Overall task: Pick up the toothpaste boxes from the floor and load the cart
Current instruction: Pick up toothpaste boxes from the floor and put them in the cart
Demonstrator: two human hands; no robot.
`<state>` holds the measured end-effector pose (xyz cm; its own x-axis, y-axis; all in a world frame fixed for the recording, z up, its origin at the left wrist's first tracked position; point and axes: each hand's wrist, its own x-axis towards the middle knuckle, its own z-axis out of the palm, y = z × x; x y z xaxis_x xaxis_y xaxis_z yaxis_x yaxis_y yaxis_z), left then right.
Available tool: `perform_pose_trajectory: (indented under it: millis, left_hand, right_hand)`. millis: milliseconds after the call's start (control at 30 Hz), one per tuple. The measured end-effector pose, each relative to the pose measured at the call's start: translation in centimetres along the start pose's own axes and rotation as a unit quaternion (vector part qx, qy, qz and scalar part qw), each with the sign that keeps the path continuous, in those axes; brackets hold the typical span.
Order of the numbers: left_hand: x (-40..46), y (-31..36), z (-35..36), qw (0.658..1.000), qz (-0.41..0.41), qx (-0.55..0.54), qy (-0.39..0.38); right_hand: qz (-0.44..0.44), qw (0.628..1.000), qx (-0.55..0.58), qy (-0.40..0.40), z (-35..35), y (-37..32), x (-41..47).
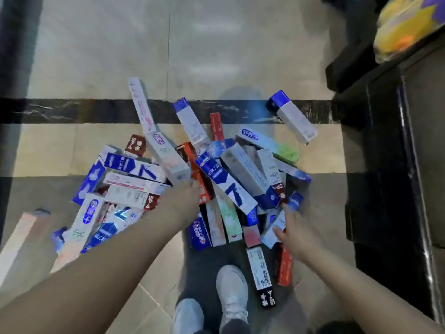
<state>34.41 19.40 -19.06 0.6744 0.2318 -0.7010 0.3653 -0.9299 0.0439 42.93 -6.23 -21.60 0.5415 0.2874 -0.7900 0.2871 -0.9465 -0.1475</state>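
Several toothpaste boxes (183,179) lie in a loose heap on the tiled floor, in white, blue and red. One blue-and-white box (292,116) lies apart at the far right of the heap. My left hand (181,201) reaches into the middle of the heap, at the near end of a long white box (167,157); its fingers curl down out of sight. My right hand (297,233) hovers with fingers spread over the heap's right side, its fingertips touching a pale box (273,229).
A black, glossy structure (385,165), possibly the cart, fills the right side. A yellow package (404,27) rests on it at the top right. My white shoes (231,292) stand just before the heap. A dark marble strip (72,110) crosses the floor.
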Motion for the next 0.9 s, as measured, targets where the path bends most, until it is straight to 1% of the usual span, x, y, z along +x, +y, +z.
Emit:
perform_pose_trajectory:
  millis: [67, 133, 300, 467, 533, 567, 633, 700, 800, 900]
  left_hand:
    - [4.4, -0.6, 0.8, 0.998, 0.021, 0.046, 0.048]
    - [7.9, -0.9, 1.6, 0.993, 0.038, 0.089, 0.066]
    - [13.1, 0.4, 3.9, 0.974, 0.078, 0.193, 0.09]
    - [13.9, 0.6, 5.2, 0.961, 0.096, 0.2, 0.163]
    - [12.8, 0.1, 4.7, 0.961, 0.098, 0.202, 0.161]
    - [12.0, -0.2, 4.4, 0.967, 0.086, 0.186, 0.153]
    - [9.9, -0.8, 3.3, 0.983, 0.043, 0.117, 0.138]
    - [7.5, -1.5, 1.9, 0.99, 0.005, 0.047, 0.134]
    - [3.6, -2.1, -1.3, 0.991, -0.04, -0.019, 0.124]
    - [-1.8, -2.2, -6.2, 0.985, -0.089, -0.085, 0.119]
  right_hand:
    - [-0.022, 0.999, 0.015, 0.033, 0.5, -0.1, 4.0]
    - [-0.026, 0.997, 0.045, 0.058, 0.7, -0.2, 7.3]
    - [-0.029, 0.997, 0.055, 0.046, 1.7, -0.7, 12.4]
    - [-0.027, 0.996, 0.032, 0.081, 2.4, -0.4, 13.1]
    - [-0.023, 0.996, 0.019, 0.09, 1.9, -0.2, 12.2]
    - [-0.017, 0.995, 0.011, 0.095, 1.5, 0.0, 11.6]
    - [-0.002, 0.995, 0.01, 0.104, 0.5, 0.3, 10.0]
    - [0.013, 0.991, 0.051, 0.119, -0.9, 0.4, 8.0]
    - [0.033, 0.983, 0.117, 0.138, -4.9, 0.0, 3.5]
    - [0.054, 0.983, 0.094, 0.148, -10.3, -1.3, -2.9]
